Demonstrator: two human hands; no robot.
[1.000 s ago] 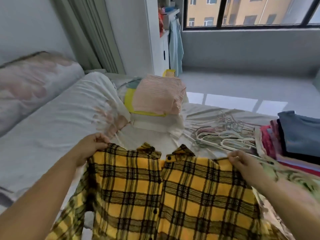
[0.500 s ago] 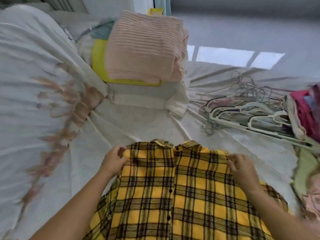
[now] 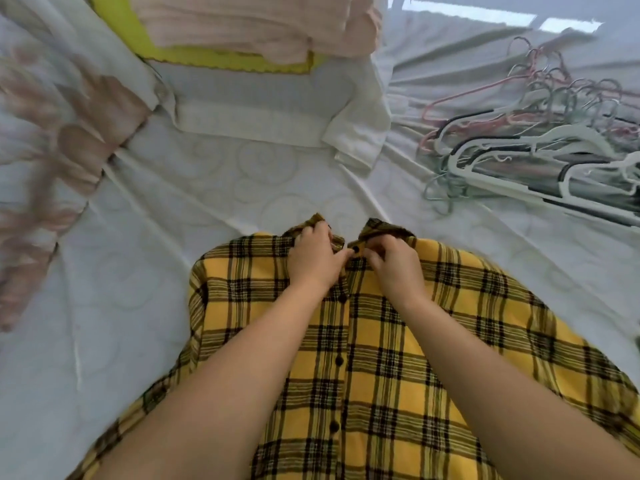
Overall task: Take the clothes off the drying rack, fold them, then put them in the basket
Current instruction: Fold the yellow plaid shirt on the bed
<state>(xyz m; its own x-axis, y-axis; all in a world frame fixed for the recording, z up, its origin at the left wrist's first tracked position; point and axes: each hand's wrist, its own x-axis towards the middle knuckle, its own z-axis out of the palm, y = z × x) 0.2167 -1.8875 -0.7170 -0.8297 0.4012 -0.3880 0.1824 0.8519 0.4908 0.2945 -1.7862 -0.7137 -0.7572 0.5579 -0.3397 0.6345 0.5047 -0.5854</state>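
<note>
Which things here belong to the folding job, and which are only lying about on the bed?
Job in hand:
- plaid shirt, pinched at the collar by the left hand and the right hand
- folded pile

Lying about:
- hangers
- patterned quilt

The yellow-and-black plaid shirt [image 3: 398, 341] is thin matt woven cloth with glossy dark buttons, the bed [image 3: 242, 181] wears smooth quilted white fabric, the pink folded garment [image 3: 249, 22] looks ribbed, and the hangers [image 3: 540, 147] look like smooth plastic and coated wire.
</note>
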